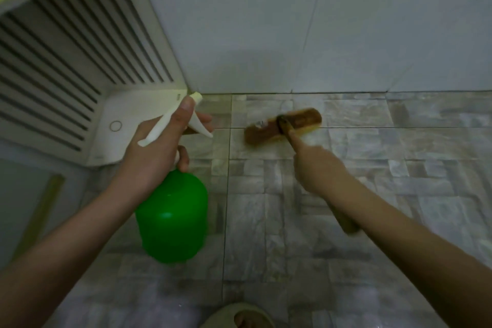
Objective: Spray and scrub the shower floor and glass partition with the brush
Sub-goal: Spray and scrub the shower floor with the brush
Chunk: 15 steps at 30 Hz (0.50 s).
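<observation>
Gripping with curled fingers point(183, 161) of the left hand point(157, 152) the trigger neck of a smooth green plastic spray bottle point(173, 216), likely light and slick when wet, and clamping in the right hand point(316, 165) the stiff wooden handle of a brush point(303, 122), bristles down on mottled grey floor tiles point(266, 208).

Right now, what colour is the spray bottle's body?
Bright green, with a white trigger head; the spray bottle shows clearly in the head view.
</observation>
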Motion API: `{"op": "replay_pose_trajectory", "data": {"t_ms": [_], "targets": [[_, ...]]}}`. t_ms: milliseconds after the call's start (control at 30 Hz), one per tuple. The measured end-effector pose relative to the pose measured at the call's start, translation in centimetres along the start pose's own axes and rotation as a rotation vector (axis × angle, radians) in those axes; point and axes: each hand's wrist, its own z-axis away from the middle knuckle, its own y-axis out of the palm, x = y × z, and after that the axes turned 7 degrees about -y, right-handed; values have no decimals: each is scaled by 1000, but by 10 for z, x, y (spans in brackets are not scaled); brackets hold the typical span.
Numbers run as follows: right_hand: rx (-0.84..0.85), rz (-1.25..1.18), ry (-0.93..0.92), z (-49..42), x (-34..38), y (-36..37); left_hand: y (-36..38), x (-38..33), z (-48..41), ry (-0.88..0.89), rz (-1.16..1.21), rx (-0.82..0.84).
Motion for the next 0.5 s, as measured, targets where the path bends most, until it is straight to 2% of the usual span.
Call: {"op": "replay_pose_trajectory", "data": {"t_ms": [133,233,300,367,500], "targets": [[-41,-5,-102,-67,24,-9,-13,11,6,-4,1,-38],[8,-11,-93,-20,22,8,-21,14,14,-11,21,-51],[122,18,-115,38,24,22,-28,15,18,-34,35,-60],[205,92,-193,54,28,28,-34,15,23,-60,54,-54],[10,37,-319,-27,45,21,-36,12,35,-81,112,-28]]}}
